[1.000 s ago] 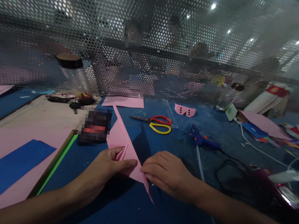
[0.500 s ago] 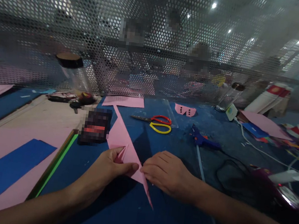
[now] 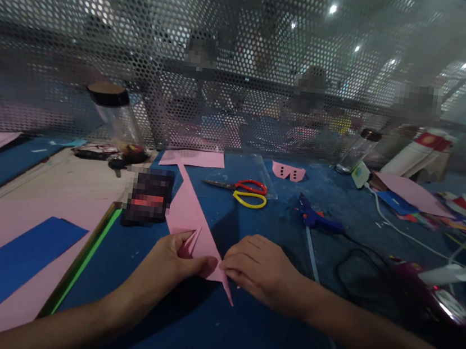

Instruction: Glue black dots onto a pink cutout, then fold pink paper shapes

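A long piece of pink paper (image 3: 193, 208) stretches away from me over the blue table, with folds in its near part and a narrow tip pointing toward me. My left hand (image 3: 175, 258) is closed on its left side, the thumb pressing on top. On the right edge, the fingertips of my right hand (image 3: 259, 268) pinch the paper close to the left thumb. Past the hands lie scissors (image 3: 237, 188) with one red and one yellow handle. A small pink cutout with black squares (image 3: 288, 171) lies farther back.
A blue glue gun (image 3: 316, 217) with a black cord lies to the right, near a purple power strip (image 3: 442, 299). At left are pink sheets, a blue strip (image 3: 13, 269) and a blurred dark item (image 3: 148, 198). A perforated metal screen (image 3: 244, 79) stands behind, with bottles before it.
The narrow near tip of the pink paper has drawn in and now reaches less far toward me. Both hands keep their hold in almost the same place.
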The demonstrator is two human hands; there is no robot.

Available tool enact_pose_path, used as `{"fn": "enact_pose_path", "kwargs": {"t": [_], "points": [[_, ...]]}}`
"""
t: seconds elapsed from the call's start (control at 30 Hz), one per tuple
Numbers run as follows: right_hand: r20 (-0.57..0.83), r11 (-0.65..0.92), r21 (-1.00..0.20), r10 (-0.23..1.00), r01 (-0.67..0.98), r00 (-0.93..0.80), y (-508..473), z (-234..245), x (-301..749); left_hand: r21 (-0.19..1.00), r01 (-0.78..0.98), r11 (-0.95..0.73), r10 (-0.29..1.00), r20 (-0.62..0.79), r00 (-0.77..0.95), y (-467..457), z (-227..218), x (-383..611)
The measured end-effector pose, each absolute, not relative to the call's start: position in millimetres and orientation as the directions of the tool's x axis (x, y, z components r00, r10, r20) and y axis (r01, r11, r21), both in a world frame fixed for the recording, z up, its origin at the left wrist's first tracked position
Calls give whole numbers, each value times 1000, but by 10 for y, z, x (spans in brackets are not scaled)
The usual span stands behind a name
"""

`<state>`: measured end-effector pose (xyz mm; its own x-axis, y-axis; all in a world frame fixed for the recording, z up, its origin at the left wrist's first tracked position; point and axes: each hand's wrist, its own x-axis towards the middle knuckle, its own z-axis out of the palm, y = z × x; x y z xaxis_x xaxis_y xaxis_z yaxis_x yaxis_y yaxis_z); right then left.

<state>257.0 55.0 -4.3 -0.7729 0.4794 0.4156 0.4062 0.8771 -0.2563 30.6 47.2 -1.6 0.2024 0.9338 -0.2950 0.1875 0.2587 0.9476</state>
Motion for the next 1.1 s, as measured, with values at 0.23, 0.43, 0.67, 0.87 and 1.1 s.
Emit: {"fn": "enact_pose_path", "kwargs": {"t": [0.23, 0.43, 0.67, 0.87, 1.1], "points": [[362, 755, -483, 633, 443, -684, 545, -75, 2542, 951, 223, 216, 937, -266, 228, 486, -46, 337], [330, 662, -587, 721, 465, -609, 549, -119, 2542, 958, 210, 196, 936, -247, 252, 461, -41, 346], [268, 547, -683, 805, 484, -530, 535, -70, 2508, 967, 163, 195, 921, -238, 309, 473, -40, 343], [217, 473, -721, 848, 507, -484, 530, -63, 2491, 978, 125, 167, 935, -198, 293, 462, 6, 354], [207, 445, -744, 863, 499, -461, 517, -70, 2483, 952, 268, 149, 962, -203, 185, 461, -107, 331]]}}
